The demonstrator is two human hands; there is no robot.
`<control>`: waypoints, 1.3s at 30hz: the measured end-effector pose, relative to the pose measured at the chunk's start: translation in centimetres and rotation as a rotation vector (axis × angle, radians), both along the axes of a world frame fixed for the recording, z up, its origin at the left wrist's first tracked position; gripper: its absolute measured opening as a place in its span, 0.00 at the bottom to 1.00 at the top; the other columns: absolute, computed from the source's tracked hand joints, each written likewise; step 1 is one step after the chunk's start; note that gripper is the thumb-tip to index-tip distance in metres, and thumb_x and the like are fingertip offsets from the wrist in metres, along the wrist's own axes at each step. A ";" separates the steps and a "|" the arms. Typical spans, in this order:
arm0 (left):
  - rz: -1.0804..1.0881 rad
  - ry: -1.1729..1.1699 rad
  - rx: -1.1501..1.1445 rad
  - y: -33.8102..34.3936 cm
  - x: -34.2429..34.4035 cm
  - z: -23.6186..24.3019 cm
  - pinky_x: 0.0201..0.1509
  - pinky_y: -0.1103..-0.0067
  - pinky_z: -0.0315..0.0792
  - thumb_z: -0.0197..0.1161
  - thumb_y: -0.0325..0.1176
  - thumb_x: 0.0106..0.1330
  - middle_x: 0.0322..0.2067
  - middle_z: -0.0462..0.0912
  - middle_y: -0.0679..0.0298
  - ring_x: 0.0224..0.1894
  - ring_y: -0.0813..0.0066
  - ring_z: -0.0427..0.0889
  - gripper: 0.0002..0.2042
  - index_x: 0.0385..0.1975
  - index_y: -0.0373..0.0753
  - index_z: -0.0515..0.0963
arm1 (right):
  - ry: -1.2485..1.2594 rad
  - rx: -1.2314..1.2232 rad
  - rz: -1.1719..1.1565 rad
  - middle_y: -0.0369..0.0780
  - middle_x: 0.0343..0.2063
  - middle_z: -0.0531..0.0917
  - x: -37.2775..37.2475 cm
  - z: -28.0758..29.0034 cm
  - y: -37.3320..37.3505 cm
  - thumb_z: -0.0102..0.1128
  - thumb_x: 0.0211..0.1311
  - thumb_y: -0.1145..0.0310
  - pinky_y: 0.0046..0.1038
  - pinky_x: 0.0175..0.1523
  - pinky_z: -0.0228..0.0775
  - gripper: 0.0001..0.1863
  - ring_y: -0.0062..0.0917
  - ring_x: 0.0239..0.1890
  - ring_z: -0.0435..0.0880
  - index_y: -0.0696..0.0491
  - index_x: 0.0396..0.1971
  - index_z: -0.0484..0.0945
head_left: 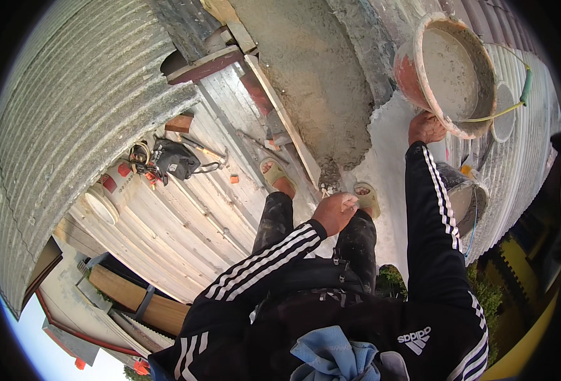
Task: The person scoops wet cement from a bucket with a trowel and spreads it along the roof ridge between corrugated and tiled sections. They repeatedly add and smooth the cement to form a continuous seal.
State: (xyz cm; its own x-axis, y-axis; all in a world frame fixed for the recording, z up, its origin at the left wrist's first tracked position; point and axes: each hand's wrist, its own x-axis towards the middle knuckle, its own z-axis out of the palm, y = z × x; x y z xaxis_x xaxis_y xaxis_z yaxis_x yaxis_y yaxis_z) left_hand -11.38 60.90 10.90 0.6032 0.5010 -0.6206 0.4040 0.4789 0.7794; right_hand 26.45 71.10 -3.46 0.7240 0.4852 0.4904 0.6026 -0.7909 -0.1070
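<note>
My right hand [428, 127] is closed on the near lower rim of a red, mortar-crusted bucket [412, 86], out at the upper right. The bucket is tilted, and wet grey mortar [450, 63] shows inside it. Its wire handle with a green grip [526, 87] hangs out to the right. My left hand [336, 213] is curled into a loose fist in front of my knees, and no object shows in it. Ahead of my feet lies a strip of wet grey mortar [318, 82], bordered on its left by a wooden board [283, 120].
A second bucket [468, 193] stands beside my right forearm. On the corrugated sheets to the left lie a black bag [176, 159], a hammer-like tool [204, 149], a white bucket [103, 203] and an orange fragment [234, 179]. Corrugated roofing [84, 95] rises at the far left.
</note>
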 end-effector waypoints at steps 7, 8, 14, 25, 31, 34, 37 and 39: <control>0.015 0.190 -0.020 -0.1 -6.7 -4.2 0.63 0.71 0.82 0.66 0.30 0.76 0.52 0.90 0.50 0.57 0.63 0.90 0.16 0.59 0.29 0.80 | 0.189 -0.206 -0.197 0.52 0.39 0.89 -1.2 1.8 1.3 0.53 0.74 0.49 0.54 0.45 0.74 0.25 0.54 0.43 0.86 0.57 0.36 0.88; 0.061 0.162 -0.013 1.0 -7.3 -4.4 0.62 0.70 0.82 0.66 0.30 0.76 0.52 0.90 0.50 0.56 0.64 0.91 0.16 0.59 0.30 0.81 | 0.175 -0.215 -0.174 0.52 0.35 0.89 -1.3 2.0 1.4 0.53 0.73 0.49 0.53 0.43 0.75 0.25 0.55 0.40 0.87 0.56 0.33 0.89; 0.115 0.303 0.143 8.7 -13.1 -3.8 0.59 0.71 0.82 0.66 0.32 0.77 0.48 0.90 0.52 0.52 0.66 0.90 0.15 0.58 0.33 0.83 | 0.103 -0.151 -0.099 0.52 0.29 0.90 -0.9 1.2 0.7 0.53 0.72 0.48 0.53 0.39 0.74 0.27 0.57 0.35 0.88 0.55 0.28 0.90; 0.146 0.751 0.126 9.9 -38.0 5.2 0.54 0.72 0.83 0.69 0.35 0.75 0.43 0.92 0.57 0.46 0.68 0.91 0.14 0.55 0.35 0.84 | -0.166 -0.295 -0.123 0.50 0.36 0.90 2.2 -6.0 -2.3 0.55 0.72 0.47 0.52 0.47 0.74 0.25 0.53 0.42 0.88 0.54 0.36 0.90; 0.019 0.978 0.050 5.9 -47.3 10.9 0.51 0.77 0.80 0.66 0.34 0.76 0.41 0.90 0.61 0.41 0.76 0.86 0.17 0.60 0.32 0.81 | 0.322 0.053 -0.155 0.56 0.66 0.78 0.9 -3.7 -1.4 0.74 0.58 0.42 0.51 0.75 0.61 0.44 0.53 0.70 0.74 0.60 0.67 0.75; 0.032 0.904 -0.111 5.9 -48.1 13.8 0.50 0.75 0.82 0.65 0.37 0.77 0.48 0.90 0.58 0.46 0.72 0.89 0.20 0.64 0.34 0.79 | 0.276 0.169 -0.127 0.55 0.64 0.80 0.3 -2.6 -1.0 0.79 0.54 0.49 0.50 0.70 0.68 0.43 0.52 0.67 0.77 0.60 0.64 0.77; 0.203 0.848 -0.124 5.0 -47.9 16.1 0.50 0.75 0.80 0.67 0.38 0.75 0.42 0.89 0.61 0.44 0.75 0.87 0.20 0.63 0.36 0.81 | 0.242 0.208 -0.122 0.55 0.52 0.87 0.1 -2.4 -0.8 0.70 0.62 0.49 0.52 0.69 0.69 0.31 0.55 0.60 0.82 0.59 0.55 0.84; 0.356 0.788 -0.148 3.3 -48.2 17.6 0.48 0.75 0.81 0.66 0.37 0.76 0.45 0.89 0.61 0.43 0.73 0.88 0.20 0.64 0.37 0.80 | 0.181 0.085 -0.093 0.54 0.55 0.85 0.1 -2.5 -0.7 0.74 0.58 0.47 0.51 0.70 0.66 0.36 0.53 0.63 0.80 0.60 0.58 0.81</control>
